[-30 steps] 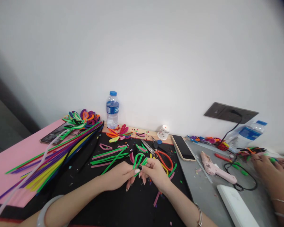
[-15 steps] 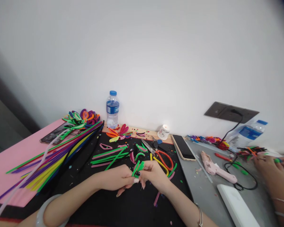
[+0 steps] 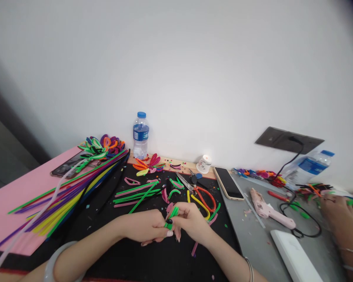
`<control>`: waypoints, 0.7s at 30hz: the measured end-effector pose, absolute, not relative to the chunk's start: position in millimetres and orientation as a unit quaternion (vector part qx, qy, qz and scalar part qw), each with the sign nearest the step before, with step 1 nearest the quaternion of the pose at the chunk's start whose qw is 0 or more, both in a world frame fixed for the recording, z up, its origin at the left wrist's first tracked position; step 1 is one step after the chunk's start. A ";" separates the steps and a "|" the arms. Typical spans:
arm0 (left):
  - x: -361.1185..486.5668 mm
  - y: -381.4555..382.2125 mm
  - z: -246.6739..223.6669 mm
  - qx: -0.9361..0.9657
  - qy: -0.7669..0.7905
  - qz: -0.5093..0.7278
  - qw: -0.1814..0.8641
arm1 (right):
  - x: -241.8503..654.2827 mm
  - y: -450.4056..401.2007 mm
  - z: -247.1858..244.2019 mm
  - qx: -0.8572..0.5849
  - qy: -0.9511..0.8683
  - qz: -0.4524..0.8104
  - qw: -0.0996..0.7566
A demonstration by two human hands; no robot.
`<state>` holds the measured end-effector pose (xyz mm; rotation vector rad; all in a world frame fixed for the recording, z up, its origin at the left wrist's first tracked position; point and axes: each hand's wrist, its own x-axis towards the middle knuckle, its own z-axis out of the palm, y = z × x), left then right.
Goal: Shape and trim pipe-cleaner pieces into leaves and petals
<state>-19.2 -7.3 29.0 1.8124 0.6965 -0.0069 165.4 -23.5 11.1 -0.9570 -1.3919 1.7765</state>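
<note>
A bent green pipe cleaner (image 3: 174, 212) is pinched between both hands above the black mat (image 3: 126, 254). My left hand (image 3: 148, 226) closes on its lower end with thumb and fingers. From the other side, my right hand (image 3: 190, 220) grips its upper part. Parts of the piece are hidden by the fingers. Just beyond the hands lie green and pink pipe cleaner lengths (image 3: 137, 197) and small bent pink and green pieces. Orange-handled scissors (image 3: 204, 199) rest to the right of them, beside a bent yellow pipe cleaner (image 3: 201, 206).
Long pipe cleaners (image 3: 67, 197) fan out at left on a pink sheet (image 3: 6, 203). A water bottle (image 3: 141, 135), a paper cup (image 3: 204, 163) and a phone (image 3: 228, 183) stand or lie along the back. Rightward are a pink glue gun (image 3: 270, 213) with cord and another person's hand (image 3: 337, 211).
My hands have turned the green pipe cleaner; its visible loops now look more bunched together between my fingers. The other person's hand has shifted slightly.
</note>
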 end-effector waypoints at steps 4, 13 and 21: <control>-17.7 -8.6 29.9 0.779 0.290 0.007 0.556 | 166.0 -24.0 11.5 -0.390 -0.555 0.658 0.327; -12.6 -4.6 18.2 0.761 0.331 0.113 0.546 | 171.2 -16.7 15.0 -0.435 -0.542 0.604 0.391; -8.9 -2.0 5.6 0.751 0.379 0.221 0.493 | 172.7 -13.1 12.7 -0.427 -0.428 0.654 0.455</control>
